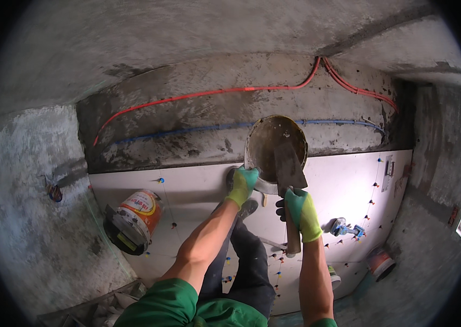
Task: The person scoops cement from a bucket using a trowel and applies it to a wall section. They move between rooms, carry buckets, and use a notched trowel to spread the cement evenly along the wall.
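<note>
My left hand (243, 186), in a yellow-green glove with teal fingers, grips the near left rim of a round bucket (259, 146). Smears of grey material coat the bucket's inside; how much lies at its bottom is hard to make out. My right hand (303, 211), gloved alike, is wrapped round a trowel (290, 170) with a wide flat blade. The blade crosses the bucket's near right rim, its far end inside. Below my fist the trowel's long, pale brown handle (293, 240) sticks out toward me.
White tiles (197, 199) with small coloured tile levelers along the joints cover the floor. A tipped paint bucket (139, 215) lies left; a blue power tool (345, 228) and another bucket (380, 262) are right. Red conduit (187, 97) and blue conduit (197, 130) cross the bare concrete ahead.
</note>
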